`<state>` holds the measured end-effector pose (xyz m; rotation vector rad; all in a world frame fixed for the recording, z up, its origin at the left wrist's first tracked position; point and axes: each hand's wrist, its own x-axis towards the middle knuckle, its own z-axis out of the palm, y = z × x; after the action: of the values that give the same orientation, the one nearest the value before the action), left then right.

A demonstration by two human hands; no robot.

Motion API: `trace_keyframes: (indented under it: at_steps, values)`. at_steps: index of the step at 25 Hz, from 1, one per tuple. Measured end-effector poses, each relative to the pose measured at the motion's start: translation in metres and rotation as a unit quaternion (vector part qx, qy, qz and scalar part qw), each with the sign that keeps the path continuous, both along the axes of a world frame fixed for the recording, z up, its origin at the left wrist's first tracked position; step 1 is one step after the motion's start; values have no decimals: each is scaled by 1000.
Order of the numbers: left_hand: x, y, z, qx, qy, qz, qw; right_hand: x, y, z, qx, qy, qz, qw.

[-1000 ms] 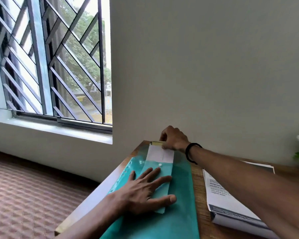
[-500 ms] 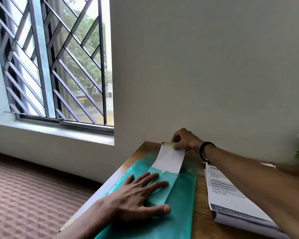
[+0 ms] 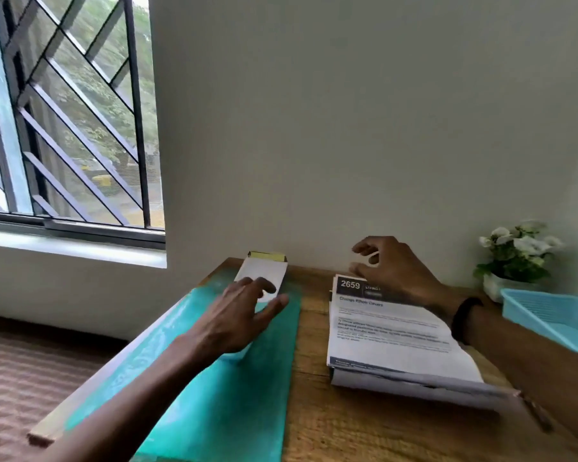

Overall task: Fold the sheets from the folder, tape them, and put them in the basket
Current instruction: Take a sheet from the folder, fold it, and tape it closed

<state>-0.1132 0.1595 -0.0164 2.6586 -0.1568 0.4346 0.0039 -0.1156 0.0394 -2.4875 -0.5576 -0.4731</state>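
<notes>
A folded white sheet [image 3: 264, 273] lies on the teal folder [image 3: 234, 388] at the table's far left, its far end by a yellow strip [image 3: 267, 255] against the wall. My left hand [image 3: 237, 315] rests on the sheet's near part, fingers spread. My right hand [image 3: 387, 268] hovers with fingers apart over the far end of a stack of printed sheets [image 3: 390, 331], holding nothing. A light blue basket [image 3: 547, 315] stands at the right edge.
A small pot of white flowers [image 3: 517, 255] sits in the back right corner against the wall. The wooden table [image 3: 314, 328] ends at its left edge beside the folder. A barred window [image 3: 64, 128] is at the left.
My right hand has let go of the sheet's far end and moved right, over the stack of printed sheets. My left hand slid forward along the folded sheet. The view has turned right.
</notes>
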Motion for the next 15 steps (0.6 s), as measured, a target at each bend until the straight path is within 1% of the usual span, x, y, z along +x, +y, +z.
trace_keyframes:
  at_steps: [1,2,4,5,7,9,12,15]
  values:
    - [9,-16,6,-43,-20,-3,999,-9,-25,-3,7,-2,-37,999]
    - [21,-35,12,-76,-17,0,997,-19,-49,-6,11,3,-76,997]
    - [46,-71,12,-115,10,8,993,-38,-91,-22,10,25,-146,989]
    - [59,-86,8,-130,6,6,991,-44,-105,-32,2,30,-167,986]
    - [81,-113,-7,-151,-14,9,988,-53,-124,-54,-1,48,-161,986]
    - [88,-126,-19,-146,-22,40,988,-53,-124,-74,-4,71,-146,987]
    - [92,-140,-36,-156,-55,77,983,-49,-125,-88,-43,65,-127,989]
    - [96,-137,-47,-189,-76,76,976,-46,-126,-93,-63,61,-107,990]
